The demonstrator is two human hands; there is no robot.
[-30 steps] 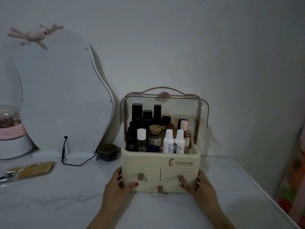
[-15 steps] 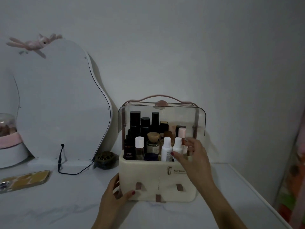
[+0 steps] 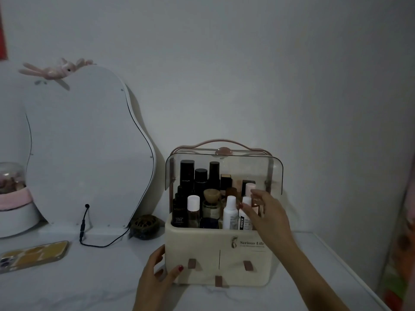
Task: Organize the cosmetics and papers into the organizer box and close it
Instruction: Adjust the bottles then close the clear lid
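A cream organizer box (image 3: 202, 245) with brown drawer tabs stands on the white table, packed with several upright cosmetic bottles (image 3: 193, 205). Its clear lid (image 3: 224, 164) is raised, with a pink handle (image 3: 213, 142) on top. My left hand (image 3: 157, 277) rests against the box's lower left corner, thumb on the front. My right hand (image 3: 267, 212) reaches over the front right rim, fingers spread around a small white bottle (image 3: 243, 217) and a pink-capped one behind it; I cannot tell whether it grips them. No papers are visible.
A wavy mirror (image 3: 85, 149) leans on the wall at left, with a pink plush (image 3: 56, 70) on top. A black cable (image 3: 89, 234) trails on the table. A phone (image 3: 33, 257), a small dark round holder (image 3: 145, 226) and a domed lamp (image 3: 13, 196) sit at left. The table's edge (image 3: 350, 272) runs along the right.
My right hand left the box's lower right corner and rose to the bottles at the front right of the open compartment. My left hand stayed at the lower left corner.
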